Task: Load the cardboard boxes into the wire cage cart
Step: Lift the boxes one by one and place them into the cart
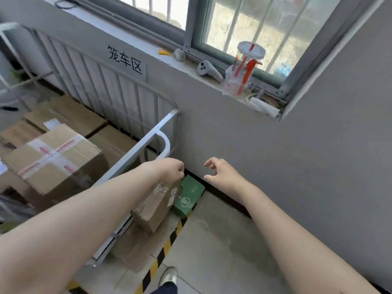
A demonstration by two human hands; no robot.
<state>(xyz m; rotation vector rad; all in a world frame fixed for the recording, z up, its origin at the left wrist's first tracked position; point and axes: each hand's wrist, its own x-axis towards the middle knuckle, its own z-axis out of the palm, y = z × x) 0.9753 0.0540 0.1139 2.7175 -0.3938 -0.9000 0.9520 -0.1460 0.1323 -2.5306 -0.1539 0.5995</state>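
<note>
We see several brown cardboard boxes (63, 132) inside the white wire cage cart (135, 149) at left, one taped box (53, 160) tilted on top; another brown box (152, 206) stands just outside the cart's right side.

Brown cardboard boxes (53, 158) with red-printed clear tape, white wire cage cart (118, 96), green box (187, 197), yellow-and-black striped floor tape (163, 249).

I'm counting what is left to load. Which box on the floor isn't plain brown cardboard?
The green box against the wall, beyond the brown box that is under the left hand. It alone is green with white print.
</note>
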